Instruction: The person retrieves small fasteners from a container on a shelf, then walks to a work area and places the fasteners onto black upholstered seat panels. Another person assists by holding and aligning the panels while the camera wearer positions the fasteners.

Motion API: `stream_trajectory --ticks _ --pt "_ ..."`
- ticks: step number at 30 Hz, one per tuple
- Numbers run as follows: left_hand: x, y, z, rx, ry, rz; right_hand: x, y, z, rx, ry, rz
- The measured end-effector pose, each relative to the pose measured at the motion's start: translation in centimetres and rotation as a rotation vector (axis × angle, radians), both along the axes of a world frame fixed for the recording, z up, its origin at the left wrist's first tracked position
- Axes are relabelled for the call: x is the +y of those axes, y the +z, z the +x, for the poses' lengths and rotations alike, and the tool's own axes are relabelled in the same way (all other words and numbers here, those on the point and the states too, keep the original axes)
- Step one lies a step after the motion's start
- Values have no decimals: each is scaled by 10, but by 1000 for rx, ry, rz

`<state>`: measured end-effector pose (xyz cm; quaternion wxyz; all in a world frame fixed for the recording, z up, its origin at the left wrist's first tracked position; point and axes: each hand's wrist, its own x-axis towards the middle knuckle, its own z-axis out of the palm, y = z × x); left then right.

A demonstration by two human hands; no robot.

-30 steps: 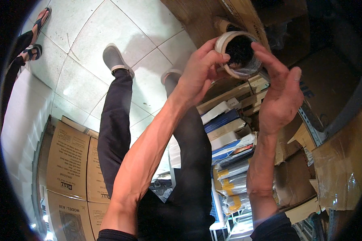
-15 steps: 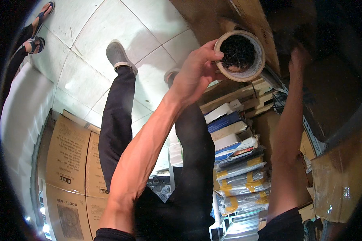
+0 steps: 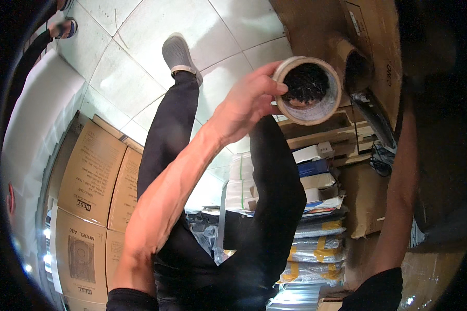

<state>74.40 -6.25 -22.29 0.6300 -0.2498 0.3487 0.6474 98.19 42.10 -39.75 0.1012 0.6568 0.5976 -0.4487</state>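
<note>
My left hand (image 3: 251,101) grips a short round cardboard tub (image 3: 321,115) by its left rim, thumb over the edge. The tub looks like a tape core with a pale inner wall. Inside lies a heap of small black pieces (image 3: 306,83), probably screws, with a patch of brown bottom showing. Over on the right, my right forearm (image 3: 399,192) reaches up into deep shadow beside a brown cardboard panel (image 3: 376,57). The right hand is lost in that darkness, so its fingers and anything in them are hidden.
A cardboard tube (image 3: 355,65) stands behind the tub. Stacked cartons (image 3: 91,171) line the left. Between my right leg and right arm are piled boxes and plastic-wrapped packs (image 3: 319,249). Another person's foot (image 3: 65,28) is on the tiled floor (image 3: 155,31) at upper left.
The view has shifted, so the floor and boxes sit differently. My left hand still holds the tub, now slightly lower in the picture. My right hand, dimly seen before, is now lost in shadow.
</note>
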Motion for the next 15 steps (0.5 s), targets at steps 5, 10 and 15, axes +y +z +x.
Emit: stream_trajectory --ticks 5,10,15 --pt "-6 -9 5 28 37 -38 -5 -4 5 0 0 -26" --pt "-3 -14 7 18 62 -21 -5 -3 2 -4 3 -29" --pt "-4 -18 9 20 91 -18 -8 -3 0 -13 2 -30"
